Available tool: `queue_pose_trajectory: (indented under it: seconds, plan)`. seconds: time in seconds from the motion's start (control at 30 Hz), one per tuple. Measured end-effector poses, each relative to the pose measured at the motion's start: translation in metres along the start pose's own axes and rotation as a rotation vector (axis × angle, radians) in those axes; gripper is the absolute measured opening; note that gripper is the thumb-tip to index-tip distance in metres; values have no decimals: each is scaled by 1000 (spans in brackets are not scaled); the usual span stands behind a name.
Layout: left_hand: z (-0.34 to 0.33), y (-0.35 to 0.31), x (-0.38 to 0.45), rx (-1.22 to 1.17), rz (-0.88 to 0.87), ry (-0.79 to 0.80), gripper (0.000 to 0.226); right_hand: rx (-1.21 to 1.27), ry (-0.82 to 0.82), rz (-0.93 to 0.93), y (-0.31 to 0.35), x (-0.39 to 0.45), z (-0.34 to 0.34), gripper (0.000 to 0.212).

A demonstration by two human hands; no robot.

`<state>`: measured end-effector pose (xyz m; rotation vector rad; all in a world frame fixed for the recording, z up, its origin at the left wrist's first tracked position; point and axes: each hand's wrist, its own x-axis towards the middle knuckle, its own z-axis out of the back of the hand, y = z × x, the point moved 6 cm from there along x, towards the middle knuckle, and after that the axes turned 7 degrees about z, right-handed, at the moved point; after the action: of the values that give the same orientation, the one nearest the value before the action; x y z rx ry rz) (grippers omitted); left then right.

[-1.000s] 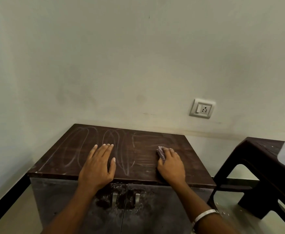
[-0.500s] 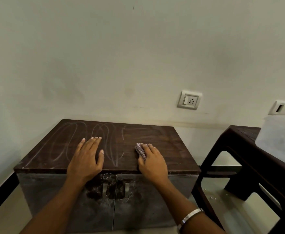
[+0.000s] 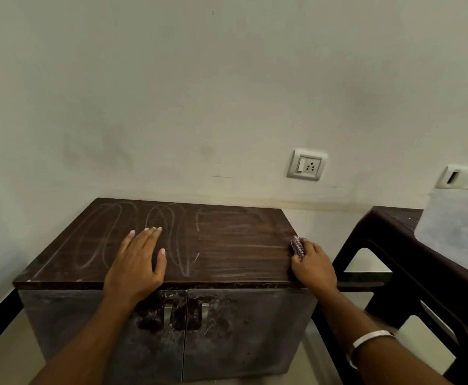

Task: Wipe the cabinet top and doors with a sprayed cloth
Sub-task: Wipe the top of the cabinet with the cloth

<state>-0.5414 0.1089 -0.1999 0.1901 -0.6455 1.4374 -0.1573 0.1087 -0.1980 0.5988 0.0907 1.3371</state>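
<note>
A low cabinet with a dark wood-grain top (image 3: 227,240) stands against the wall. Pale looping streaks mark the left half of the top. Its two grey doors (image 3: 244,329) are shut, smudged dark around two metal handles (image 3: 185,314). My left hand (image 3: 139,263) lies flat, fingers apart, on the front middle of the top. My right hand (image 3: 312,263) presses a small checked cloth (image 3: 298,247) onto the top at its right edge.
A dark brown plastic table (image 3: 393,245) stands close on the right with a pale translucent container (image 3: 455,232) on it. Two wall sockets (image 3: 306,164) sit above. A black skirting runs along the floor at the left.
My right hand has slid the cloth from the middle of the top to its right edge. My left hand has stayed flat in place. The view has shifted a little.
</note>
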Motion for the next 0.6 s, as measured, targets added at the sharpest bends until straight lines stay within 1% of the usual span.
queue_pose_trajectory:
  seconds: [0.1, 0.2, 0.47, 0.6]
  plan:
    - [0, -1, 0, 2, -2, -4, 66, -37, -6, 33, 15, 2, -9, 53]
    - [0, -1, 0, 1, 6, -2, 67, -35, 25, 101, 46, 3, -28, 55]
    - [0, -1, 0, -10, 5, 1, 66, 38, 158, 390, 162, -8, -96, 58]
    - [1, -2, 0, -16, 6, -8, 65, 82, 200, 497, 191, -14, -115, 59]
